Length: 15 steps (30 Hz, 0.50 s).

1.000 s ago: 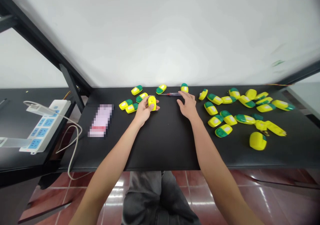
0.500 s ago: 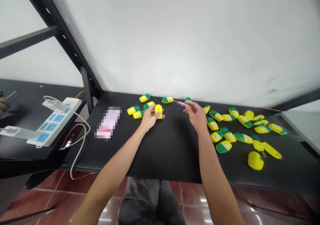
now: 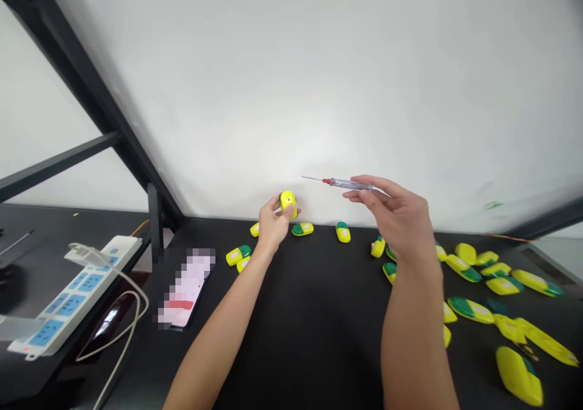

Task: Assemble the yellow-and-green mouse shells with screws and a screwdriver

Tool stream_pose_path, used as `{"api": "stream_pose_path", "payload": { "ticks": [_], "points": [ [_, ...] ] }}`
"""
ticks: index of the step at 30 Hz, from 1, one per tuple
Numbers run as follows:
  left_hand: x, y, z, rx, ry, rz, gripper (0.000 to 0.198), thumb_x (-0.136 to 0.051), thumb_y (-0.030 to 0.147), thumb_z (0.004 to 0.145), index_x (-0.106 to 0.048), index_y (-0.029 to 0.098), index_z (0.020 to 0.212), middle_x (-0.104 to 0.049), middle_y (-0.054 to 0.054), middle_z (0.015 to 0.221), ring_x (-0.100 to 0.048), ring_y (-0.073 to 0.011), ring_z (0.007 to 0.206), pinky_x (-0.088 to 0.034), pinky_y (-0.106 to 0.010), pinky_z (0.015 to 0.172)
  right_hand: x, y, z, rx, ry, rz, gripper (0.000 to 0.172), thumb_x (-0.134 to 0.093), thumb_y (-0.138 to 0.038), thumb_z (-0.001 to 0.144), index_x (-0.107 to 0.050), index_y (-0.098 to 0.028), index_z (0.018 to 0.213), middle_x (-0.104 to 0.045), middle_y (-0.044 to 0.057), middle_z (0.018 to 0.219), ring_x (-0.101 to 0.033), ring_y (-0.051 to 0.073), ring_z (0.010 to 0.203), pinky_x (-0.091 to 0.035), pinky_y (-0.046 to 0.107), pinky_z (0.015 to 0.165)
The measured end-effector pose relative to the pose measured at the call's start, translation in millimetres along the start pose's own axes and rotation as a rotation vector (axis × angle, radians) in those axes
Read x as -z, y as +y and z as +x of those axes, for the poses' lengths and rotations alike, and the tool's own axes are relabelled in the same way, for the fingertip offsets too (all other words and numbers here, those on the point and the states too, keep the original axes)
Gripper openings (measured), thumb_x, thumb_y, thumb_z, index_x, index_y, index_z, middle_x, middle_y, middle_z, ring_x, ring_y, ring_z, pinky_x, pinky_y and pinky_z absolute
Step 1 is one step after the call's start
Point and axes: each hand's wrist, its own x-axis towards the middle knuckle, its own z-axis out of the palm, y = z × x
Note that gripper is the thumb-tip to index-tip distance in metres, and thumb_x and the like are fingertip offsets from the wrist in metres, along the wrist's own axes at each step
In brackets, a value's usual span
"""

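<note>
My left hand (image 3: 273, 225) is raised above the far table edge, its fingers shut on a small yellow plastic shell (image 3: 288, 204). My right hand (image 3: 396, 215) pinches a slim transparent screwdriver-type tester pen (image 3: 346, 183) with a red mark, its thin metal tip pointing left. The pen is held in the air, well above the black table (image 3: 310, 337). Several yellow-and-green capsule-shaped plastic pieces (image 3: 344, 232) lie on the table below and to the right of my hands. My right forearm hides some of them.
A larger yellow shell (image 3: 518, 375) lies at the near right. To the left are a phone with a pixelated screen (image 3: 186, 288) and a blue-socketed white power strip (image 3: 77, 294) with a white cable, on a lower dark surface. A black metal frame bar rises at left.
My right hand has taken the tester pen off the table and lifted it. My left hand has raised the yellow shell. The view has tilted upward, so the table sits lower in the picture.
</note>
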Motion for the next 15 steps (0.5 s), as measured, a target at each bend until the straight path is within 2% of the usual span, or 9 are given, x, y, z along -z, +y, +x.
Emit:
{"api": "stream_pose_path", "payload": {
  "ticks": [2,4,8,11,15],
  "points": [
    [0.9,1.1,4.1,-0.013,-0.039,0.037,0.029,-0.077,0.03,0.086,-0.07,0.012,0.109,-0.076,-0.017,0.126,-0.082,-0.0268,0.091,-0.064,-0.042,0.094,1.4,2.5,1.8,0.033,-0.009,-0.007,0.019,-0.077,-0.038,0.095,-0.083,-0.026,0.109,-0.084,0.002,0.099,-0.084,0.022,0.09,-0.07,0.043,0.09],
    [3.9,1.9,6.6,-0.007,-0.053,0.057,0.036,-0.08,0.034,0.085,-0.07,0.013,0.112,-0.076,-0.016,0.126,-0.082,-0.0281,0.094,-0.064,-0.041,0.092,0.9,4.5,4.6,0.091,0.06,-0.041,0.018,-0.078,-0.036,0.095,-0.083,-0.026,0.11,-0.085,0.002,0.103,-0.084,0.022,0.085,-0.071,0.042,0.085],
    [10.9,8.9,10.0,-0.038,-0.068,0.069,0.044,-0.084,0.044,0.082,-0.072,0.015,0.112,-0.077,-0.013,0.124,-0.082,-0.0282,0.097,-0.065,-0.042,0.093,-6.4,6.6,7.2,0.23,0.189,-0.077,0.013,-0.082,-0.029,0.092,-0.085,-0.03,0.105,-0.085,0.0,0.096,-0.082,0.023,0.074,-0.071,0.042,0.073],
    [13.0,17.7,9.0,-0.052,-0.083,0.069,0.049,-0.086,0.046,0.081,-0.072,0.016,0.117,-0.077,-0.014,0.127,-0.082,-0.0283,0.096,-0.066,-0.043,0.094,-15.3,5.0,5.5,0.296,0.199,-0.025,0.016,-0.084,-0.025,0.091,-0.086,-0.034,0.103,-0.084,-0.002,0.094,-0.081,0.023,0.074,-0.07,0.041,0.071],
    [11.3,25.2,4.4,-0.063,-0.114,0.079,0.045,-0.085,0.043,0.084,-0.071,0.016,0.117,-0.077,-0.013,0.127,-0.082,-0.0281,0.096,-0.066,-0.045,0.095,-26.4,-0.3,3.0,0.383,0.226,0.073,0.024,-0.087,-0.015,0.085,-0.086,-0.031,0.102,-0.085,-0.002,0.094,-0.081,0.02,0.075,-0.071,0.036,0.069]
  ]
}}
